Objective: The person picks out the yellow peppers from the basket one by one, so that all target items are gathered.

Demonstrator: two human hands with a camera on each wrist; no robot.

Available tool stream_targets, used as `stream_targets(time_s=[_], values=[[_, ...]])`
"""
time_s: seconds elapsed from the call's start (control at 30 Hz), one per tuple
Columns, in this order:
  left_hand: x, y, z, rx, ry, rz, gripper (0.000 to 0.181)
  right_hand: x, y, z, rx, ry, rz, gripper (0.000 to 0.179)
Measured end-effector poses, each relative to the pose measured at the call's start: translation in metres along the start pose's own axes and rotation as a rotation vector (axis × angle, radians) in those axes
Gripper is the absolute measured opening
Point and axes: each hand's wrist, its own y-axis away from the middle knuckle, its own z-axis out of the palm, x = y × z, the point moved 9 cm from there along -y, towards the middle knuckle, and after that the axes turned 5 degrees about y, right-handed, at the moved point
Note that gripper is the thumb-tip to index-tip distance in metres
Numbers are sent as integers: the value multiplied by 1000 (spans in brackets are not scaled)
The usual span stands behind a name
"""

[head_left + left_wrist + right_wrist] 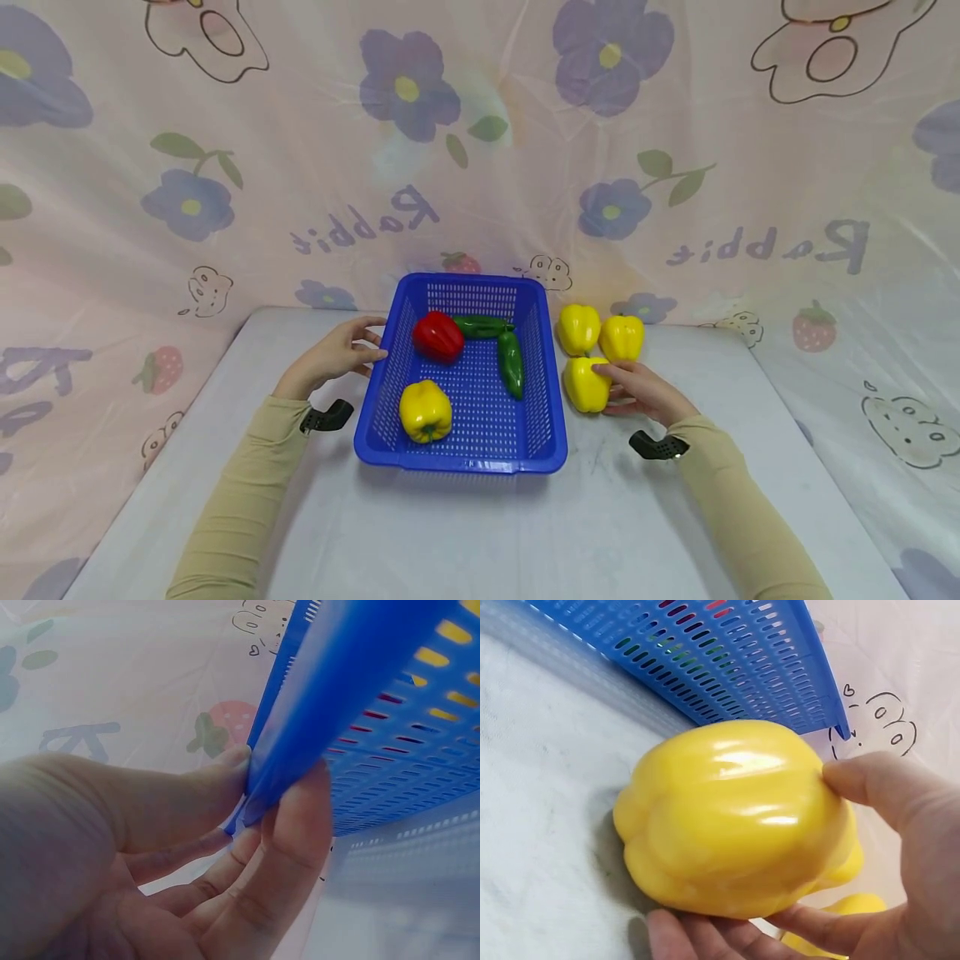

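Note:
A blue plastic basket [465, 463] stands mid-table with a red bell pepper [438, 337], a yellow bell pepper [425, 411] and two long green peppers [511, 364] inside. My left hand [335, 357] pinches the basket's left rim; in the left wrist view the thumb [202, 787] lies outside the rim and fingertips reach under it. To the right of the basket, my right hand [643, 392] grips the nearest loose yellow bell pepper [735, 817], thumb on one side and fingers curled beneath the other.
Two more yellow bell peppers, one at left [578, 328] and one at right [622, 337], sit just behind the gripped one. A white table [480, 542] carries everything. Behind it hangs a printed cloth [510, 167] with flowers and rabbits.

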Motion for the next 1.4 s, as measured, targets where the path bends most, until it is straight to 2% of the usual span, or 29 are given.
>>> stream_targets(time_s=[0.13,0.4,0.5,0.8,1.27,1.4], values=[[0,0,0,4,0,0,62,-1,0,1,-8,15,-21,73],[2,2,1,7,2,-4,62,2,-1,-1,8,10,7,74],[2,2,1,7,1,-6,62,2,-1,-2,-3,11,-8,75],[3,3,1,7,-7,-6,62,-4,10,-14,5,35,-39,78],[-1,0,0,-2,-12,-1,62,-34,30,-33,12,50,-126,82],[-2,-1,0,-8,-5,-1,63,-47,34,-34,8,50,-174,79]])
